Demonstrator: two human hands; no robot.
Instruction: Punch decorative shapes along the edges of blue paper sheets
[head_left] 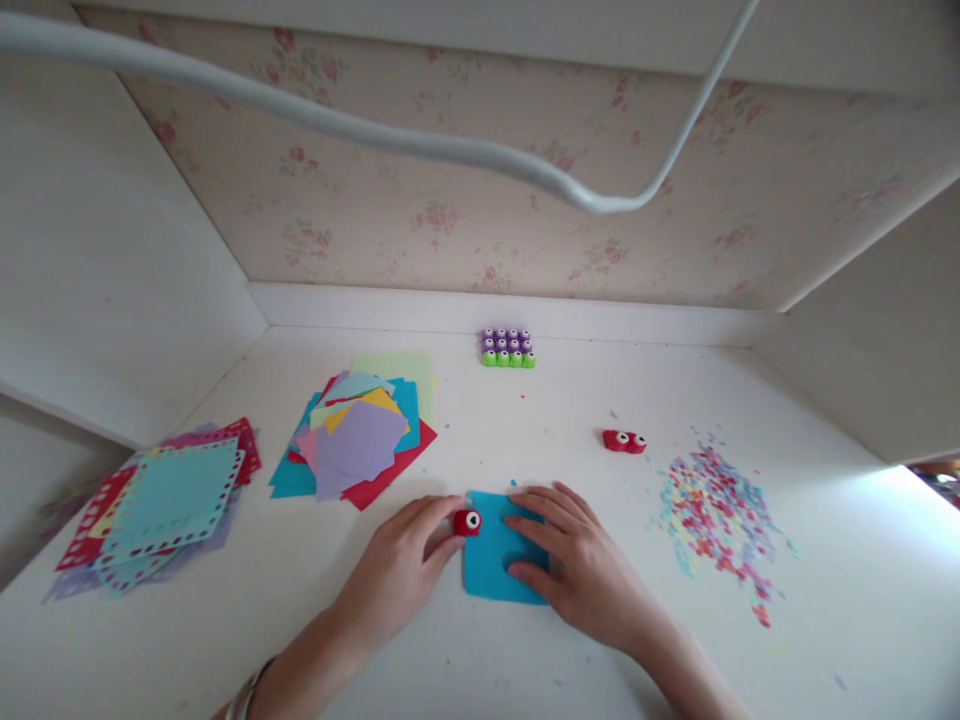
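A blue sheet of paper (pixel 491 568) lies on the white table in front of me. My left hand (pixel 401 555) pinches a small red craft paper punch (pixel 468 522) between thumb and fingers, at the sheet's left edge near its upper corner. The punch has a white round top with a dark mark. Across the right part of the sheet rests my right hand (pixel 574 550), its fingers spread flat on the paper. Whether the punch's slot is around the paper's edge, I cannot tell.
Left of centre lies a pile of coloured paper (pixel 364 445); farther left are sheets with punched edges (pixel 176 495). Purple and green punches (pixel 508 347) stand at the back. Two red punches (pixel 624 441) sit right, beside scattered paper bits (pixel 716 510). A white cable (pixel 450 148) hangs above.
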